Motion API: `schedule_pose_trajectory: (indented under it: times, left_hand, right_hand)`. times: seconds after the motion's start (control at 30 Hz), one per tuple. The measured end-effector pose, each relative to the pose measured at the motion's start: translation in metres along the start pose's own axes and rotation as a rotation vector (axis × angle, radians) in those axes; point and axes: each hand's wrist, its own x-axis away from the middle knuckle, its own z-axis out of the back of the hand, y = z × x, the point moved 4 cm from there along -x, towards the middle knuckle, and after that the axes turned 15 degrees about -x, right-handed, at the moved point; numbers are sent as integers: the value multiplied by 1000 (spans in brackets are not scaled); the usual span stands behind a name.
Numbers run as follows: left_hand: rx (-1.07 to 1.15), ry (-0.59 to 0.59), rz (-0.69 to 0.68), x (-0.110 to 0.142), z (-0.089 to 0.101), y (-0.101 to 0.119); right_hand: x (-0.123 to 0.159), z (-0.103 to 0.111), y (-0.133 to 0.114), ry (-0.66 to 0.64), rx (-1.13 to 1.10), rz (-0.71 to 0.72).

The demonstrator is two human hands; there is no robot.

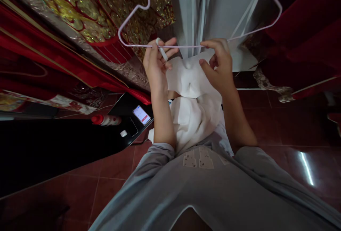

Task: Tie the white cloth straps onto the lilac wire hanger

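The left hand (159,58) grips the thin pale-pink hanger (183,47) by its lower bar, with a narrow white strap (162,51) looped over the fingers. The right hand (220,58) lies across the bar, thumb spread from forefinger; whether its curled fingers hold anything, I cannot tell. White cloth (191,117) hangs below. On the black bench (66,142), a red-capped bottle (108,119) hides its contents.

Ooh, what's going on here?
A person has both hands at the long bar of a pale pink, thin hanger. At the left hand, a narrow white band crosses the bar; the right hand's fingertips are at it, thumb apart. Wrinkled white cloth bunches between the arms. A lit rectangular phone lies nearby.
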Motion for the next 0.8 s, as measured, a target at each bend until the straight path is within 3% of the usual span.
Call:
schedule_pose_trajectory:
  times: [0.1,0.2,0.27,0.37,0.5,0.63,0.8]
  left_hand:
    - [35,-27,-103,0,-7,4]
    - [25,-24,-153,-3,-2,7]
    - [17,0,-154,-4,1,6]
    - [16,37,-71,-5,1,-1]
    - [-3,42,12,-4,0,-10]
    - [-56,47,-80,-7,2,-7]
    - [-99,7,-47,-13,0,-14]
  right_hand:
    - [-9,21,0,89,-60,24]
    - [-25,62,2,405,-118,7]
    - [-36,80,4,516,-198,-94]
    - [-48,82,1,404,-292,-253]
    - [-51,70,-9,295,-288,-300]
    - [-54,69,-19,311,-274,-255]
    - [-73,74,-41,334,-318,-100]
